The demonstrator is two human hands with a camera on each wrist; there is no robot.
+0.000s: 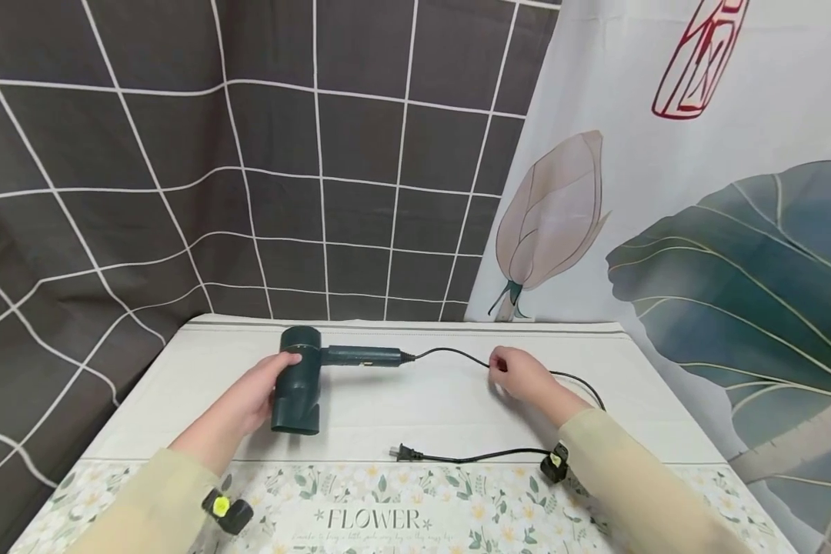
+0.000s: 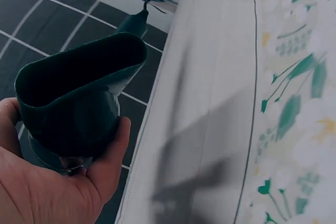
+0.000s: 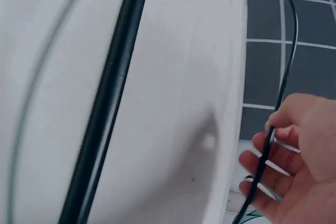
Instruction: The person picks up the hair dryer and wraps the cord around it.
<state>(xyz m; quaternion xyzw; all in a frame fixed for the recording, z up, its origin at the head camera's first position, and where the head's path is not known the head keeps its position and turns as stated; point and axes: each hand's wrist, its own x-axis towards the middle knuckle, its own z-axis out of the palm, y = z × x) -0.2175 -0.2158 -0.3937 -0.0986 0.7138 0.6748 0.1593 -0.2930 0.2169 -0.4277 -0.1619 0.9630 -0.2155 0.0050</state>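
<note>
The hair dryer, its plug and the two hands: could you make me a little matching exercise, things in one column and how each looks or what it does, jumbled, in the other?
Column one:
1. Hair dryer
2. Plug
3. Left hand
4. Right hand

Column two:
A. Pinches the black cord
B. Dark green, its handle pointing toward the right hand
C. Wrapped around a thick, rounded body
D. Not plugged into anything

Right pairs: 1-B, 2-D, 3-C, 4-A.
</note>
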